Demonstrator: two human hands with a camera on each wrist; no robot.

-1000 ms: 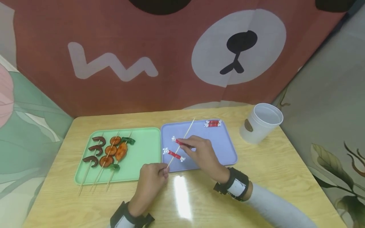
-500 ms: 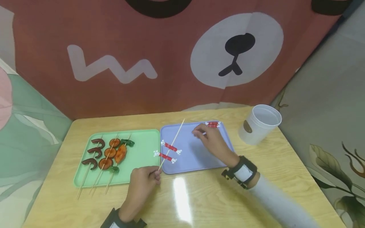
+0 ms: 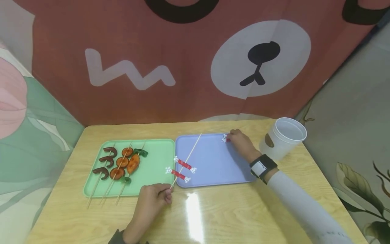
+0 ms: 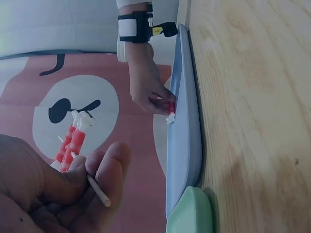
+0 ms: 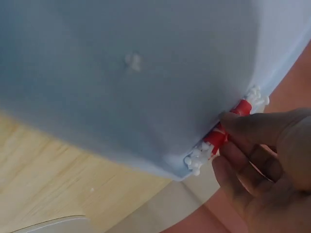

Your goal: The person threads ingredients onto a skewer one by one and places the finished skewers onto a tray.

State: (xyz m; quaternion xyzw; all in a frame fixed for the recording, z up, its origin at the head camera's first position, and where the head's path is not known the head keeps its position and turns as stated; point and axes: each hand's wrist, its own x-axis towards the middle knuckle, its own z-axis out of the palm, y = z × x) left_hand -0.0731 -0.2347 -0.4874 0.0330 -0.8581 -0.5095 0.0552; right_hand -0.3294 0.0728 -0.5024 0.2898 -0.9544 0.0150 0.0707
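My left hand (image 3: 154, 200) pinches the lower end of a thin wooden skewer (image 3: 192, 149) between thumb and fingers. Two red toy meat pieces (image 3: 184, 165) with white, bone-like knobbed ends are threaded across it, one above the other. At the far right corner of the lilac tray (image 3: 210, 166), my right hand (image 3: 242, 144) holds another red meat piece (image 5: 218, 137), thumb on one side and fingers on the other. White ends (image 3: 224, 137) of two pieces show beside the fingers in the head view; the hand hides the rest.
On the left, a green tray (image 3: 159, 162) carries finished-looking skewers of brown curled pieces (image 3: 106, 162), orange-brown rounds (image 3: 122, 162) and an orange piece with green bits (image 3: 133, 164). A translucent tub (image 3: 281, 140) stands right of the lilac tray, near my right forearm. A printed cloth hangs behind the table.
My right hand has let go of the upper threaded piece and moved right and away to the lilac tray's far corner, taking hold of another piece. The skewer has shifted slightly left with my left hand.
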